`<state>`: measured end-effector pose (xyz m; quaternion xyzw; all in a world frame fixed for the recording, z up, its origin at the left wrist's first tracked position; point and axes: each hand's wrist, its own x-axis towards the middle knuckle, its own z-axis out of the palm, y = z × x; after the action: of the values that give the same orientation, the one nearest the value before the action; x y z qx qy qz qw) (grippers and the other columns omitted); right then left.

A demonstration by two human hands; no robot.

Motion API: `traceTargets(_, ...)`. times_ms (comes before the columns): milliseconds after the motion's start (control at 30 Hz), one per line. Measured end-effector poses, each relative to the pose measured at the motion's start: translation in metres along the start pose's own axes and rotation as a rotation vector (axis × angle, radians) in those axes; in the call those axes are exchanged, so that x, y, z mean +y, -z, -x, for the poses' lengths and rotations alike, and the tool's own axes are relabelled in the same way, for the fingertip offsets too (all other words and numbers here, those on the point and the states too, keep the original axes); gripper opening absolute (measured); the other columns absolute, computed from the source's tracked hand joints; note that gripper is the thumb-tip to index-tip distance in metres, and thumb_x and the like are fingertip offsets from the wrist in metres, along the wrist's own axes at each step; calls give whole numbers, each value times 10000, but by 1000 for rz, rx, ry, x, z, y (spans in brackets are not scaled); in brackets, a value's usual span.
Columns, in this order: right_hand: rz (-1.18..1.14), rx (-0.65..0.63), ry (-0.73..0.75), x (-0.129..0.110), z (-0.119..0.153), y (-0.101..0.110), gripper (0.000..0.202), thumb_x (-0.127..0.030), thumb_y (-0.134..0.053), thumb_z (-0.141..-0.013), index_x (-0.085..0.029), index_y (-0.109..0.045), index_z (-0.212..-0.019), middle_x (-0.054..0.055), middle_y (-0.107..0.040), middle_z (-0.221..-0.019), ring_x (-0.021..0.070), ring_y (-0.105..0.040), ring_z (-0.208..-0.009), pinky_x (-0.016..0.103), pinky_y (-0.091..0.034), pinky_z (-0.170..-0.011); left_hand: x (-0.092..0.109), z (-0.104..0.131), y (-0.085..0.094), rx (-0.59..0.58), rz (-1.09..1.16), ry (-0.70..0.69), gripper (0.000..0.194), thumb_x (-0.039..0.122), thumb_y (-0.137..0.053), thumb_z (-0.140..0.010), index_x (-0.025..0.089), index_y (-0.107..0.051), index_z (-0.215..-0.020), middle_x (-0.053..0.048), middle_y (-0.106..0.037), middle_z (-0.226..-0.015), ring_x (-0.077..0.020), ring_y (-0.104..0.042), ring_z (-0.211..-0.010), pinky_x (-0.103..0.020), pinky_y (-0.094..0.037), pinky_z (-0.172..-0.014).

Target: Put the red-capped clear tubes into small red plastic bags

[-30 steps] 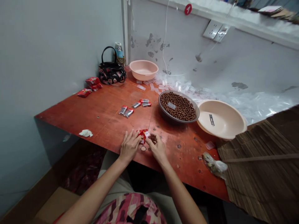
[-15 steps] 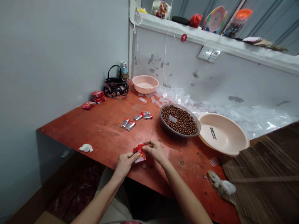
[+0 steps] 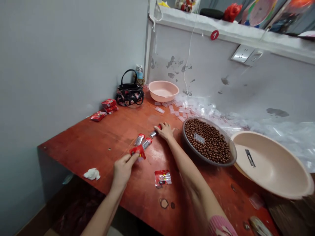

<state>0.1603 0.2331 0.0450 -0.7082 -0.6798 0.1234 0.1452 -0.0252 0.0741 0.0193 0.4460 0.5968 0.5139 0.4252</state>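
Observation:
My left hand (image 3: 123,168) pinches a small red pouch (image 3: 138,150) between thumb and fingers, above the table. Right beside that pouch lie two flat silver packs with red ends (image 3: 139,139). My right hand (image 3: 165,131) reaches farther out, its fingers closed over another silver-and-red pack (image 3: 153,133); its palm hides part of what is under it. A second red pouch with a clear window (image 3: 162,177) rests flat on the table, nearer to me, between my two forearms.
A grey bowl of brown chocolate balls (image 3: 233,156) stands right of my arm, a clear plastic tray (image 3: 199,138) on top. Beside it is a large beige basin (image 3: 278,164). Behind are a pink basin (image 3: 163,95), a handbag (image 3: 130,95), red packets (image 3: 108,103) and clear trays (image 3: 183,110).
My hands have parted. The right has moved away to the silver packs and closed on one. One red pouch now lies on the table, while my left hand holds another farther forward.

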Motion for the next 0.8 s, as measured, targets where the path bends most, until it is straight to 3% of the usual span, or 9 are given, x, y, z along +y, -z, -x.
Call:
traceTargets(100, 51, -49, 255, 2, 10, -7, 431, -537, -348, -801, -290, -490, -1125, 46, -404, -1275, 252, -295, -1171, 536, -111, -945, 7, -53, -18, -16, -194, -217, 297, 370, -568, -668, 178, -533, -444, -94, -534, -1186, -261, -467, -1071, -353, -307, -911)
traceTargets(200, 93, -88, 424, 6, 32, -10, 384, -455, -375, -826, -306, -453, -1171, 28, -375, -1312, 233, -281, -1185, 495, -128, -960, 4, -69, -38, -184, -304, -273, 253, 354, -542, -694, 187, -591, -510, -104, -554, -1164, -267, -409, -1140, -460, -186, -971)
traceTargets(333, 90, -99, 476, 18, 74, -10, 390, -400, -400, -827, -293, -431, -1201, 41, -370, -1323, 234, -276, -1199, 492, -121, -974, -1, -36, -46, -289, -309, -315, 246, 345, -488, -743, 196, -645, -625, -81, -596, -1106, -251, -383, -1169, -478, -117, -990)
traceTargets(433, 1, -101, 457, 29, 108, -2, 424, -401, -431, -811, -279, -417, -1217, 54, -329, -1351, 235, -234, -1238, 493, -97, -990, 2, -5, -38, -244, -235, -325, 252, 343, -466, -760, 192, -663, -721, -71, -634, -1034, -231, -474, -1080, -396, -254, -952)
traceTargets(533, -248, 9, 353, 33, 142, 14, 451, -392, -461, -798, -232, -422, -1218, 89, -350, -1336, 236, -255, -1240, 476, -145, -993, 13, 19, -24, -177, -169, -284, 257, 357, -472, -755, 179, -658, -759, -40, -665, -846, -189, -571, -835, -281, -398, -769)
traceTargets(633, -604, 81, 254, 25, 175, 31, 366, -348, -465, -802, -221, -490, -1144, 85, -526, -1169, 212, -474, -1067, 387, -342, -903, 26, 41, -18, -193, -110, -166, 261, 384, -517, -719, 164, -634, -640, 13, -583, -572, -140, -523, -579, -224, -398, -577)
traceTargets(700, -829, 14, 230, 16, 194, 39, 337, -334, -521, -767, -231, -524, -1087, 53, -601, -1023, 186, -562, -890, 320, -434, -776, 33, 58, -20, -280, 34, -45, 269, 394, -535, -703, 152, -620, -622, 22, -551, -538, -125, -495, -529, -219, -392, -540)
traceTargets(800, -1089, -83, 147, 6, 215, 43, 310, -293, -592, -704, -211, -549, -1000, -1, -618, -743, 137, -572, -638, 247, -458, -592, 40, 83, -26, -415, 226, 112, 259, 385, -562, -684, 135, -627, -665, 2, -575, -589, -127, -503, -536, -232, -404, -544)
